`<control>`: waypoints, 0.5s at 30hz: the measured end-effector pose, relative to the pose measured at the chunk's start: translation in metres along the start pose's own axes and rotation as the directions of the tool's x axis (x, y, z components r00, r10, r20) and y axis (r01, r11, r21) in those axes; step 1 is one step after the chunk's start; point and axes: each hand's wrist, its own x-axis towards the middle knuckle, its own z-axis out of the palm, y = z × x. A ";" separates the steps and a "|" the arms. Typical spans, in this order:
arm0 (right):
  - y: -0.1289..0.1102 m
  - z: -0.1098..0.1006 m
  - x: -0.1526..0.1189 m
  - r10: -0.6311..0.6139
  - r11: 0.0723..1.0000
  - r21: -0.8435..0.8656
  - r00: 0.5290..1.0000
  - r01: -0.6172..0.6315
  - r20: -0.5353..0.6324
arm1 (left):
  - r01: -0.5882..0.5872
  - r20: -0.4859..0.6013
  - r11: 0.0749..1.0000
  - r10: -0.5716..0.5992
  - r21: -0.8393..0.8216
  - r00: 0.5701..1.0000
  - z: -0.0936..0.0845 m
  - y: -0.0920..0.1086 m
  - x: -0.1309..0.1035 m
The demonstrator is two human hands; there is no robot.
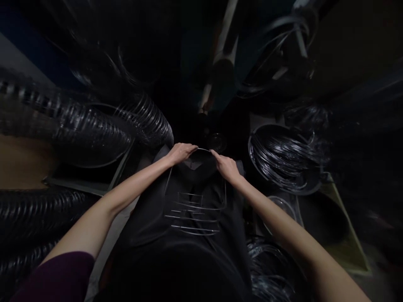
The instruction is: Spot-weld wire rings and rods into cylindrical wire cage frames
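Observation:
A thin metal wire frame [195,217] hangs over the dark cloth of my lap, with several cross wires in its lower part. My left hand [183,152] pinches its curved upper wire from the left. From the other side, my right hand [226,166] grips the same wire, index finger and thumb close to its end of the short exposed stretch. Both hands are closed, and that bare bit of wire shows between them. Parts of the frame's sides blend into the dark cloth.
To the right stands a round container [252,155] full of shiny wire pieces, above a yellowish crate [354,251]. Stacked rows of wire parts [147,121] lie at the left. A pole-like machine part [224,46] rises straight ahead. More wire pieces [270,272] sit low on the right.

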 end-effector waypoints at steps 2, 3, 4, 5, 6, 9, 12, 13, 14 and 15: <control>0.000 -0.006 0.004 -0.038 0.999 -0.033 0.999 0.037 -0.023 | -0.029 0.070 0.994 0.022 0.109 0.997 -0.002 0.000 0.000; -0.001 -0.009 0.005 -0.056 0.997 -0.054 0.998 0.054 -0.033 | -0.042 0.112 0.984 0.023 0.174 0.993 -0.004 0.001 -0.001; -0.002 -0.011 0.007 -0.071 0.995 -0.073 0.997 0.068 -0.041 | -0.043 0.136 0.974 0.013 0.223 0.991 -0.005 0.002 -0.003; -0.004 -0.012 0.008 -0.084 0.993 -0.089 0.996 0.080 -0.041 | -0.035 0.146 0.966 -0.003 0.256 0.989 -0.006 0.003 -0.004; -0.006 -0.013 0.008 -0.091 0.991 -0.103 0.995 0.087 -0.034 | -0.025 0.149 0.960 -0.018 0.279 0.989 -0.007 0.004 -0.006; -0.012 -0.022 0.008 -0.082 0.984 -0.159 0.997 0.081 -0.001 | -0.015 0.135 0.960 -0.023 0.280 0.991 -0.017 0.008 -0.007; -0.014 -0.045 0.010 -0.056 0.977 -0.207 0.998 0.051 -0.017 | -0.056 0.075 0.981 0.042 0.188 0.996 -0.039 0.012 0.002; -0.013 -0.055 0.011 -0.052 0.979 -0.200 0.998 0.043 -0.040 | -0.075 0.048 0.985 0.069 0.154 0.996 -0.048 0.013 0.007; -0.013 -0.066 0.014 -0.049 0.984 -0.173 0.996 0.037 -0.068 | -0.092 0.026 0.988 0.089 0.126 0.996 -0.058 0.014 0.013; -0.012 -0.077 0.017 -0.044 0.992 -0.121 0.994 0.032 -0.098 | -0.103 0.009 0.989 0.103 0.108 0.995 -0.067 0.014 0.019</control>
